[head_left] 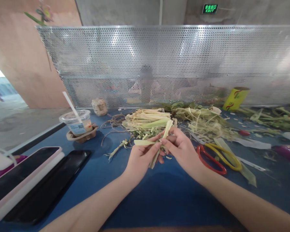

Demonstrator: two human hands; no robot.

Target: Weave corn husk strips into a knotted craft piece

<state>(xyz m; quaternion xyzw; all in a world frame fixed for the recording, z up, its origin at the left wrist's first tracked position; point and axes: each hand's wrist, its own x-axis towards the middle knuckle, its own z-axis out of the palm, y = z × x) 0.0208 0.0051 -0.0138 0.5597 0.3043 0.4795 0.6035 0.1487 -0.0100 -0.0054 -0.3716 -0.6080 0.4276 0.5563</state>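
Pale green strips of dried leaf, like corn husk (168,128), cross between my two hands above the blue table. My left hand (145,157) pinches them, one strip end sticking out to the left over the fingers. From the other side my right hand (180,145) grips the same strips, thumb and fingertips close to the left thumb. Where the strips cross, the fingers hide part of them. Just behind the hands lies a bundle of cut pale strips (145,117). Scissors (214,158) with one red and one yellow handle lie right of my right hand.
At left stand a lidded cup with a straw (77,124), a phone (26,174) and a black slab (50,187). Brown twine (113,122) and loose husks (200,120) lie behind. A yellow tube (236,99) stands by the perforated metal screen (145,58).
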